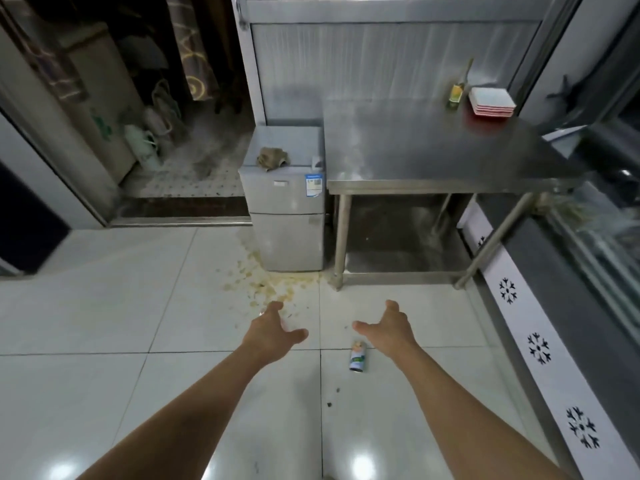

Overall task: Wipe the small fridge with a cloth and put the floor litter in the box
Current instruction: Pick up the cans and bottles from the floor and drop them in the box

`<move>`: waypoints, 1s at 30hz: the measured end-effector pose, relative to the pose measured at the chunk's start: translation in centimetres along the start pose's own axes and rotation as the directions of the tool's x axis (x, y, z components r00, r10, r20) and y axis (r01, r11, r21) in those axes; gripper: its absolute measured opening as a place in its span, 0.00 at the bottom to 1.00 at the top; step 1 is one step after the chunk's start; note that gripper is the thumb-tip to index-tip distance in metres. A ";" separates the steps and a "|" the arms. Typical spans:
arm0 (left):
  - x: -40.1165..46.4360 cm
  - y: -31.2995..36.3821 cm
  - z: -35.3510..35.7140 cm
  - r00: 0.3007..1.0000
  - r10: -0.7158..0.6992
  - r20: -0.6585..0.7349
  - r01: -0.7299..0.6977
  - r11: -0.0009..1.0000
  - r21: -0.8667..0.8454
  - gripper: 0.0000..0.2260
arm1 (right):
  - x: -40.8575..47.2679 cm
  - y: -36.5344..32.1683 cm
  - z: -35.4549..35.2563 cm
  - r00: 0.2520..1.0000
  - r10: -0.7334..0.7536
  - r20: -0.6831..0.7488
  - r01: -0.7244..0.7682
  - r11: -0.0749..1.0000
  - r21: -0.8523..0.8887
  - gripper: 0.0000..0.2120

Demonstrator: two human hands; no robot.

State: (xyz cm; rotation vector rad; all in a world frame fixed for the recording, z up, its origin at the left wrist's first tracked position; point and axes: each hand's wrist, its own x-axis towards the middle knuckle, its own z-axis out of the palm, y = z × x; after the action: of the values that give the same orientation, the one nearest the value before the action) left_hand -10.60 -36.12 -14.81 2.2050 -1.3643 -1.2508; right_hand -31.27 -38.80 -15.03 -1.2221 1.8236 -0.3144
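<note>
I cannot find the box anywhere in my view, and the fingers of both hands are foreshortened behind the palms, so I only partly see them. My left hand and right hand reach forward over the tiled floor, fingers spread apart and loose, holding nothing. A small silvery object peeks out just left of my left hand; I cannot tell what it is. A printed can lies on its side on the floor just beside my right wrist, not touched. Farther off, a scatter of yellowish crumbs spreads from beyond my left hand to the foot of the small fridge, which stands against the left end of the steel counter. A crumpled brownish cloth sits on the fridge top, near its front edge. At the counter's far right stand a bottle and, touching or just beside it, a stack of square plates. Two dark specks mark the near floor between my forearms. The doorway far left is dim and blurred.
</note>
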 end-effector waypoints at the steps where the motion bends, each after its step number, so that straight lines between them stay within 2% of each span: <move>1: 1.4 0.3 -0.1 1.000 -0.005 0.012 0.005 1.000 0.006 0.35 | 1.2 -0.2 0.1 1.000 0.016 -0.001 -0.016 1.000 0.006 0.41; 9: 13.5 2.3 -0.6 0.984 0.028 0.177 -0.045 0.995 0.090 0.33 | 10.0 -1.1 2.1 0.983 0.176 -0.047 -0.174 0.983 0.051 0.39; 17: 28.2 3.0 1.2 0.936 0.056 0.346 -0.159 0.947 0.278 0.33 | 19.5 -0.5 8.0 0.929 0.361 -0.086 -0.347 0.926 0.147 0.40; 23: 36.2 0.2 7.1 0.910 0.029 0.413 -0.186 0.921 0.343 0.33 | 26.1 4.5 12.9 0.880 0.470 -0.071 -0.454 0.875 0.165 0.38; 30: 44.9 -6.9 18.4 0.885 -0.033 0.465 -0.178 0.898 0.401 0.34 | 35.6 14.2 20.4 0.846 0.529 -0.059 -0.509 0.837 0.201 0.38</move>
State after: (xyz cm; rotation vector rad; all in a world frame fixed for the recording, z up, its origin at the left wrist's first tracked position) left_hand -12.31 -65.77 -53.76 2.1648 -2.0728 -1.6510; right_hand -28.14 -56.68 -54.50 -0.5536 2.0931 -0.2307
